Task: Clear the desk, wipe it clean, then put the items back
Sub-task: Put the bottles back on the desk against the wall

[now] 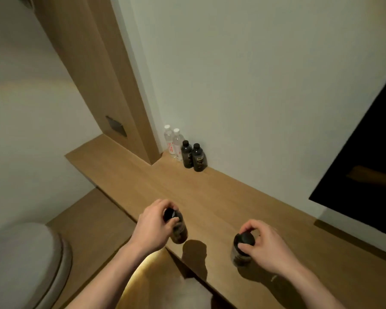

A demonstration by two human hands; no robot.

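A long wooden desk [210, 197] runs along the white wall. My left hand [153, 221] grips a dark bottle [178, 233] by its black cap, held tilted just above the desk's front edge. My right hand [263, 246] grips the cap of a second dark bottle [240, 253], which stands on the desk. In the far corner two clear water bottles [174, 141] with white caps stand beside two dark bottles [193, 156] with black caps.
A wooden wall panel [112, 85] with a dark switch plate rises at the desk's left end. A black screen [366, 152] hangs on the wall at right. A grey rounded seat [25, 264] sits lower left. Something white lies below the desk edge [194, 291].
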